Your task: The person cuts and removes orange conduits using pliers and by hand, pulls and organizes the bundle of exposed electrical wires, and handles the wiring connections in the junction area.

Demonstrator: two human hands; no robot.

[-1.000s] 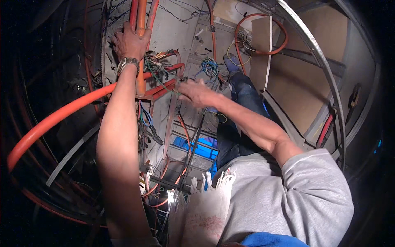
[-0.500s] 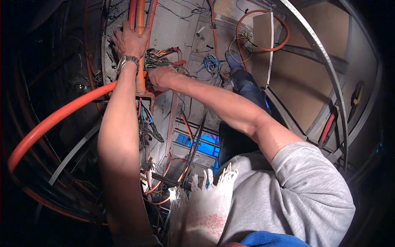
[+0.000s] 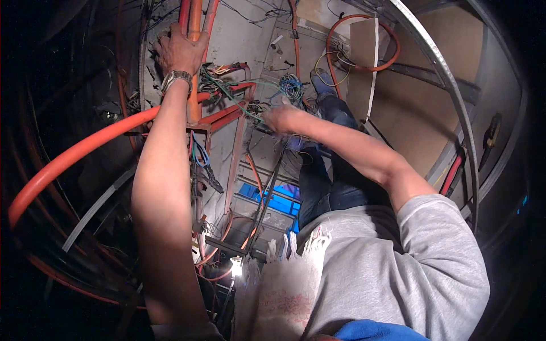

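Note:
My left hand [image 3: 181, 52], with a watch on its wrist, is at the upper left, its fingers closed against the upright orange conduit pipes [image 3: 194, 105]. Green wires [image 3: 236, 103] stretch from a bundle of coloured wires [image 3: 224, 71] beside those pipes toward my right hand [image 3: 283, 119]. The right hand is closed on them, its fingertips blurred and partly hidden. Below the pipes, an orange-red box [image 3: 199, 126] has blue and other coloured wires [image 3: 200, 153] hanging from it. A thick orange conduit [image 3: 85, 148] curves out to the left behind my left forearm.
A tangled coil of blue-green wire [image 3: 291, 86] lies just beyond my right hand, near my foot [image 3: 323, 82]. An orange conduit loop [image 3: 392, 48] sits by brown boards [image 3: 421, 102]. A curved metal strip [image 3: 449, 79] arcs down the right. A small bright lamp [image 3: 236, 266] shines below.
My right hand has moved right and toward me, away from the upright pipes, drawing the green wires out across the gap. My left hand remains at the pipes.

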